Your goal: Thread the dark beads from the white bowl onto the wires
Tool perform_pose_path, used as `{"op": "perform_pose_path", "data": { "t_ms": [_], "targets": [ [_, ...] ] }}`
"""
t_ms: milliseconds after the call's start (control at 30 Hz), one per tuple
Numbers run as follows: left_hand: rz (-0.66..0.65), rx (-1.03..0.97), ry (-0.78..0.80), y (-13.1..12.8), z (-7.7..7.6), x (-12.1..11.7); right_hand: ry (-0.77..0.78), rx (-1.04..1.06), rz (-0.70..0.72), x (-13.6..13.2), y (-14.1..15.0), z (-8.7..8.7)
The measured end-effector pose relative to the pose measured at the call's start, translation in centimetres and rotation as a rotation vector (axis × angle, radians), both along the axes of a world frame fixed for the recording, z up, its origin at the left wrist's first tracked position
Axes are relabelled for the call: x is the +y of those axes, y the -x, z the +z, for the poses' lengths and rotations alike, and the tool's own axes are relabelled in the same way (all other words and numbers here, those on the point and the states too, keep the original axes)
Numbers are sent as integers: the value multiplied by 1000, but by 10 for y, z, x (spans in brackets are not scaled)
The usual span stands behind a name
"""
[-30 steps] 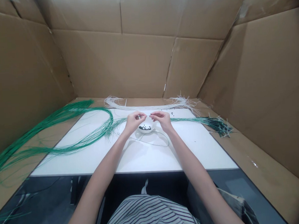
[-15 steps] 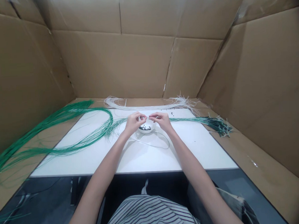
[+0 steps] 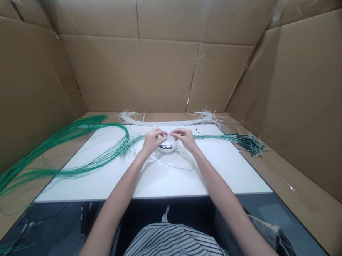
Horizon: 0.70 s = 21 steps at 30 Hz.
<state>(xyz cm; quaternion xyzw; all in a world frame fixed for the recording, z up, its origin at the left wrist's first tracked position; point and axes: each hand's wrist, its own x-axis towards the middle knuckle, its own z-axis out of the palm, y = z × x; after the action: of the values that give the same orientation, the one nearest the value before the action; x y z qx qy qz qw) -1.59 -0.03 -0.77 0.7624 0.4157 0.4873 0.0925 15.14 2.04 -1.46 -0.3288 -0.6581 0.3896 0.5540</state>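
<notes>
We find the white bowl (image 3: 169, 150) near the middle of the white tabletop (image 3: 234, 174), just beneath the hands in the head view, with small dark beads (image 3: 166, 146) inside. A thin cord (image 3: 193, 165) curves across the surface on the near side of the bowl.

Left hand (image 3: 152, 140) and right hand (image 3: 186, 136): thumb and forefinger of each drawn together in a pinch, the two sets of fingertips nearly meeting above the bowl. Whatever lies in the pinch is too small for us to tell.

Beyond the hands we note a green bundle (image 3: 244, 140) reaching to the right, pale at its end, and white strands (image 3: 170, 123) along the far edge. Long green strands (image 3: 58, 138) bend in from the left. Cardboard walls (image 3: 138, 72) surround the table.
</notes>
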Motion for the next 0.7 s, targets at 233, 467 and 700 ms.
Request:
{"op": "perform_pose_path", "data": {
  "t_ms": [233,467,700],
  "targets": [
    [-12,13,-51,0,-2,1,15,5,-5,1,1,-2],
    [41,35,-92,0,-5,3,41,-11,-8,0,-1,1],
    [33,36,-100,0,-5,3,47,-6,35,3,-1,-2]
  ]
}}
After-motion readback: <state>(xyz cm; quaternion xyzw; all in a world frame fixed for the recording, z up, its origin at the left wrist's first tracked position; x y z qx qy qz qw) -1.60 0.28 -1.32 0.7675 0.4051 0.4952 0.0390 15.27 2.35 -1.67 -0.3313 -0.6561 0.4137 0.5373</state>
